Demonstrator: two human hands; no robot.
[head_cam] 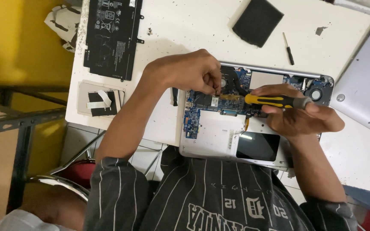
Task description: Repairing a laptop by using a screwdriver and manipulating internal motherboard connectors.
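An opened silver laptop base (213,147) lies on the white table (185,25), with its blue motherboard (192,117) and two fans exposed. My left hand (183,70) reaches in from the left, and its fingertips pinch something small on the board beside the black heat pipe (236,83). What they pinch is hidden. My right hand (300,115) rests over the laptop's right side. It grips a yellow and black screwdriver (275,101) that lies level, with its tip pointing left toward my left fingertips.
A flat black battery (112,36) lies at the table's far left, with a stack of small grey and black parts (100,102) below it. A black foam pad (258,20) and a small screwdriver (288,49) lie farther back. A silver laptop cover (365,92) lies at the right. A chrome chair (71,179) stands below the table edge.
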